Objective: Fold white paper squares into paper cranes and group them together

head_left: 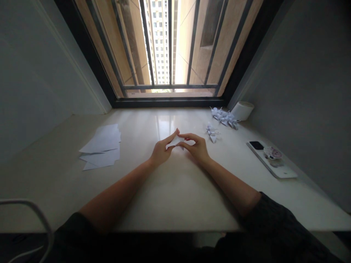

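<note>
- At my far left, near the bottom corner, a thick pale grey cable (34, 207) curves in a loop in front of the glossy cream-white ledge (161, 197) I'm working at.
- Next, lying flat on the ledge, I have a loose, fanned pile of white rectangular paper sheets (102, 140), their edges overlapping unevenly.
- My left hand (159, 152) comes in from the lower left, its thumb and fingers pinching the left part of the paper, fingertips pointing up and inward.
- Between my two hands, around the middle of the ledge, is the small folded piece of white paper (174, 141); my fingers cover much of it, so I can't tell its full shape.
- Beyond it stands a dark-framed window with upright metal bars (170, 47).
- My right hand (199, 149) pinches the paper's right part between thumb and bent fingers, with an open gap behind the fingertips.
- Just right of that hand sits a small group of pointed, folded white paper shapes (212, 134).
- Farther back and to the right is a larger cluster of similar white folded shapes (225, 117), right beside a squat white cylindrical roll (243, 110).
- At far right, a white phone (285, 171) lies back up, bearing a round pink-and-white attachment (274, 152).
</note>
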The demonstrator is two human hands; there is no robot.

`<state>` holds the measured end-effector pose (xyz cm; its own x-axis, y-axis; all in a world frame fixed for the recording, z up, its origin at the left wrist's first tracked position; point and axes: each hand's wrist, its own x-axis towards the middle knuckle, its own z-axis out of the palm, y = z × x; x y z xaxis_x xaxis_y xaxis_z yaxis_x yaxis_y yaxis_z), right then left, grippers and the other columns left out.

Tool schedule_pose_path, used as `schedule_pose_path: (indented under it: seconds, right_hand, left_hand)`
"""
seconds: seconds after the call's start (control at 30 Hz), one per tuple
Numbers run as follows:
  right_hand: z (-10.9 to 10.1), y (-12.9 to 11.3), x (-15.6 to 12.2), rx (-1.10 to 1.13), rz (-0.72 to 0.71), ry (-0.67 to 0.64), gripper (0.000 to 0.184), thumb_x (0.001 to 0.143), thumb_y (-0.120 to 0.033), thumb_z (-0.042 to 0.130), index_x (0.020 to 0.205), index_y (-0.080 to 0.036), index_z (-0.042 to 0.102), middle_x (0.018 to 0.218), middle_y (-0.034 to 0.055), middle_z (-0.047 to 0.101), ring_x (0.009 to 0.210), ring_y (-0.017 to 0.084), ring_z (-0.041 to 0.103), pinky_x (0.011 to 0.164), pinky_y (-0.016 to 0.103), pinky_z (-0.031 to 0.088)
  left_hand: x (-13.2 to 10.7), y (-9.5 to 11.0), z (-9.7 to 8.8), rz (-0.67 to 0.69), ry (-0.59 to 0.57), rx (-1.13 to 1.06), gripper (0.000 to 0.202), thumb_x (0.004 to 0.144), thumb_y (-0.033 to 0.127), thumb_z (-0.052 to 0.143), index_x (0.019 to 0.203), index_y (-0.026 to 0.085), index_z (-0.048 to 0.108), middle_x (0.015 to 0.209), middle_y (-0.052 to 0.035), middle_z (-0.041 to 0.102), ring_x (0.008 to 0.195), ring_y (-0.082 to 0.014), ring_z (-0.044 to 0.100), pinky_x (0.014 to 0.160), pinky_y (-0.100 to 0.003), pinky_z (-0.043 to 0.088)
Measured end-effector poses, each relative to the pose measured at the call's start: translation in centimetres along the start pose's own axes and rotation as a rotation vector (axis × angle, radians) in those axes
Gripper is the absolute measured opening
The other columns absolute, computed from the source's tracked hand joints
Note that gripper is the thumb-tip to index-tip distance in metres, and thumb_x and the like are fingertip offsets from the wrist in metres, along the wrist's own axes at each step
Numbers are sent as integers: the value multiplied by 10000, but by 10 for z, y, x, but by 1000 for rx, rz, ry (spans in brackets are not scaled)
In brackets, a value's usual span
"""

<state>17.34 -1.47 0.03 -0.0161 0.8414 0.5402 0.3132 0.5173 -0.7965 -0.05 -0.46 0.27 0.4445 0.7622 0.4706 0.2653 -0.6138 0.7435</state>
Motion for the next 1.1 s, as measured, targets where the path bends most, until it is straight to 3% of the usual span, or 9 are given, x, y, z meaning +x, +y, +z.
schedule_pose_path:
  seconds: [0.23, 0.43, 0.6, 0.77, 0.9, 1.1]
  right_hand:
    - [-1, 2, 0, -32, 4, 47, 303, 698, -366, 719, 985, -269, 709, 902, 26, 719, 783, 178, 625, 763, 350, 502]
    - [-1, 1, 2, -34, 0, 76, 292, 708, -374, 715, 986, -285, 711, 957, 42, 713, 806, 186, 635, 757, 359, 524]
    - [0, -3, 2, -15, 17, 102, 208, 718, -345, 715, 920, -298, 727, 978, 33, 718, 901, 206, 658, 860, 389, 513]
    - [0, -5, 0, -72, 8, 117, 233, 676, -368, 748, 897, -295, 731, 984, 35, 719, 902, 217, 667, 861, 386, 518]
    - [1, -5, -1, -87, -14, 112, 259, 674, -377, 747, 920, -296, 726, 992, 29, 718, 899, 218, 672, 860, 381, 521]
    - [1, -3, -1, -93, -37, 125, 234, 690, -363, 738, 915, -301, 727, 950, 27, 726, 885, 219, 675, 845, 385, 526]
  left_hand:
    - [-2, 15, -1, -18, 35, 71, 588, 806, 301, 594, 1361, 222, 416, 1331, -87, 523, 1191, -230, 525, 1015, -368, 422]
    - [0, 9, -1, -67, 152, 5, 411, 843, 374, 547, 1223, 218, 561, 1263, -65, 586, 1140, -200, 564, 965, -348, 475]
    - [2, 4, 0, -106, 171, -73, 422, 849, 380, 537, 1231, 203, 556, 1284, -81, 568, 1090, -210, 596, 885, -323, 529]
    - [3, 4, 2, -130, 194, -103, 467, 836, 376, 563, 1270, 210, 519, 1282, -88, 568, 970, -192, 651, 882, -334, 532]
    - [3, 5, 3, -131, 199, -85, 424, 836, 375, 560, 1225, 207, 557, 1268, -74, 581, 1100, -208, 589, 888, -327, 532]
    - [2, 5, 2, -119, 203, -26, 382, 824, 373, 578, 1175, 226, 600, 1206, -50, 626, 1092, -195, 594, 896, -331, 528]
